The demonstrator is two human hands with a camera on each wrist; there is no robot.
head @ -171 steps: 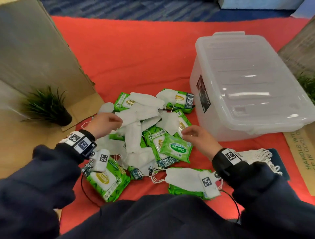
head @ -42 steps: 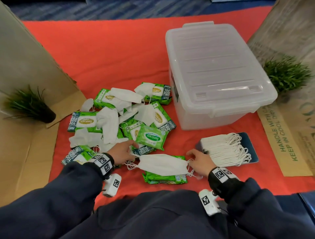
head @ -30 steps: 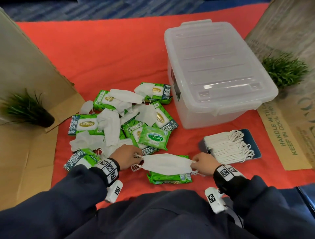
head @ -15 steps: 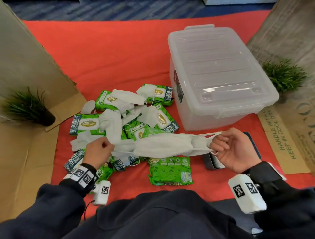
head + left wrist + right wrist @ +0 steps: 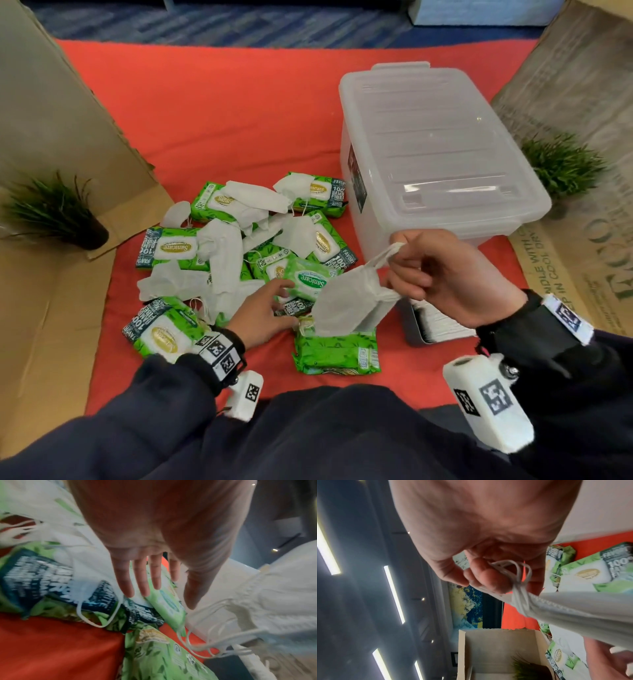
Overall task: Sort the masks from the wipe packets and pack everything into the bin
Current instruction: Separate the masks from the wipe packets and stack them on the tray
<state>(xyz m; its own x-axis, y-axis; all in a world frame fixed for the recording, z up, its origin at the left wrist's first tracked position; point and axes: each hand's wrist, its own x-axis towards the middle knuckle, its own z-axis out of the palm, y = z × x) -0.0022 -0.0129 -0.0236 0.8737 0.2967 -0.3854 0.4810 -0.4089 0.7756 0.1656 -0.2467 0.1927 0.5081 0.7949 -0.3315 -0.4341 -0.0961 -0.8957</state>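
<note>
1. The right hand (image 5: 455,274) is raised in front of the clear lidded bin (image 5: 435,144), fingers curled, pinching the ear loops (image 5: 513,569) of a white face mask (image 5: 346,305) — the mask hangs folded from that grip, clear of the floor, over a green wipe packet (image 5: 337,353) lying face down on the red mat (image 5: 222,113).
2. The wrist view shows the loops bunched between thumb and fingers, with the mask body trailing away below them.
3. The left hand (image 5: 260,315) is low over the pile, palm down, fingers (image 5: 142,577) straight and spread; it holds nothing. The fingertips lie over a pale green Sanicare packet (image 5: 310,277), though I cannot tell whether they touch it.
4. The pile of loose white masks (image 5: 226,253) and green Sanicare wipe packets (image 5: 171,246) sits mixed together on the mat, left of the bin, masks draped across packets.
5. One more packet (image 5: 161,332) lies just beside the left wrist.
6. Behind the right hand, a stack of sorted masks (image 5: 435,322) rests on a dark flat thing near the bin's front corner — mostly hidden by the hand.
7. The bin's lid is on.
8. Cardboard panels (image 5: 51,113) flank the mat, with a small potted grass plant (image 5: 54,212) on the left and another (image 5: 561,164) on the right.
</note>
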